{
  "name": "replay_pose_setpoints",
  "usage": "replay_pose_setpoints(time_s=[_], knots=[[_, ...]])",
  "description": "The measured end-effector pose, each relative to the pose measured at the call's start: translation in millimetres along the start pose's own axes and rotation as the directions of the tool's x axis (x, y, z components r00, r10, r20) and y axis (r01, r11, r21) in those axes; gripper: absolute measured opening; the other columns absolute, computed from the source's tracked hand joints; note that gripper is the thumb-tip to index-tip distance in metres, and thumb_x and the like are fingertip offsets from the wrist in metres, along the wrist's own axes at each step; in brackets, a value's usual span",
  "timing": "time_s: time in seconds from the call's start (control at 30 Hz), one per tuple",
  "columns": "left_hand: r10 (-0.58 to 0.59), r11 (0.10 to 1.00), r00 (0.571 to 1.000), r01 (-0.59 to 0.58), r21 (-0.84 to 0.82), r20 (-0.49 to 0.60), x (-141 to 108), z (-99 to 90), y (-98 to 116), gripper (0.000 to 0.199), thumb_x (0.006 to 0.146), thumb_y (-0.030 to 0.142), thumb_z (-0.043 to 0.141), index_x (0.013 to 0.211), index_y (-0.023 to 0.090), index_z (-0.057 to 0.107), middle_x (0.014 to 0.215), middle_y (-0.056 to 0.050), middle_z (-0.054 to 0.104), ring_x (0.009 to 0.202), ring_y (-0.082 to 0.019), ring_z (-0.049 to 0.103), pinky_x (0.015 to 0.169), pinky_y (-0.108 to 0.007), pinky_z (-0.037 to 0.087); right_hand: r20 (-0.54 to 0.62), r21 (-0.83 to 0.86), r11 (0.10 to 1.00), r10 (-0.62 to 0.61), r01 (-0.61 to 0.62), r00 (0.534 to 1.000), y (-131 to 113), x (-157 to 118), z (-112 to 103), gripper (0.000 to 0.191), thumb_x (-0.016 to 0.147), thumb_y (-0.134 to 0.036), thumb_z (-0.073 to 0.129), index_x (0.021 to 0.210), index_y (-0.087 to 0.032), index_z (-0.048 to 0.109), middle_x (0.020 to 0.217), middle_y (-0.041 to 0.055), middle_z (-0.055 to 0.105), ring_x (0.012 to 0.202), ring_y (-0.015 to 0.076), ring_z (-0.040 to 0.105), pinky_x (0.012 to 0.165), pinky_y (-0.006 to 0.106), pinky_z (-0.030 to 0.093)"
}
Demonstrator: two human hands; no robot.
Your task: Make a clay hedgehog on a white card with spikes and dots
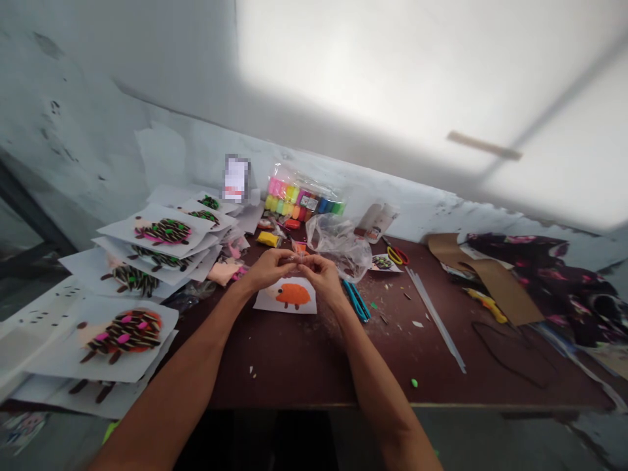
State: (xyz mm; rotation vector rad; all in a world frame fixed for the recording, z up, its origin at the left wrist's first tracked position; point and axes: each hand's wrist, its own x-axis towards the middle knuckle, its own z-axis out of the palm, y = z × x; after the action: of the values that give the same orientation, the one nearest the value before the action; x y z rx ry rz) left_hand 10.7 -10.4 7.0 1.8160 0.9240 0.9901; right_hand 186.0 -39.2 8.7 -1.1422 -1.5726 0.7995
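My left hand [270,268] and my right hand [321,273] meet at the middle of the table, fingers pinched on a small clear packet with something orange [299,248] in it. Just below them lies a white card [307,307] bearing an orange hedgehog shape [296,294] with a pale face and brown legs. A yellow clay packet [267,239] rests beyond my left hand. Crumpled clear plastic [343,245] is behind my right hand, and teal-handled scissors [357,301] lie to the right of it.
Stacked hedgehog cards [169,222] fill the left side. A tray of coloured clay [304,199] leans at the back wall, near glue bottles [380,222]. Rightward are red-yellow scissors [395,255], clear sticks [436,320], a yellow glue gun [487,305], brown cardboard [505,288] and dark floral cloth [554,281].
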Motion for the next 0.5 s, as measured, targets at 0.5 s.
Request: replay_pose_setpoints(time_s=[0.5], knots=[[-0.029, 0.986, 0.999, 0.031, -0.162, 0.015, -0.1, -6.3, 6.8, 0.037, 0.070, 0.047, 0.075, 0.085, 0.013, 0.075, 0.079, -0.004, 0.073, 0.076, -0.020, 0.067, 0.067, -0.028, 0.054, -0.046, 0.089, 0.996, -0.016, 0.020, 0.999, -13.9, -6.3, 7.8, 0.012, 0.076, -0.028, 0.068, 0.085, -0.020, 0.064, 0.074, -0.0013, 0.065, 0.064, 0.0135, 0.057, 0.062, 0.025, 0.048]])
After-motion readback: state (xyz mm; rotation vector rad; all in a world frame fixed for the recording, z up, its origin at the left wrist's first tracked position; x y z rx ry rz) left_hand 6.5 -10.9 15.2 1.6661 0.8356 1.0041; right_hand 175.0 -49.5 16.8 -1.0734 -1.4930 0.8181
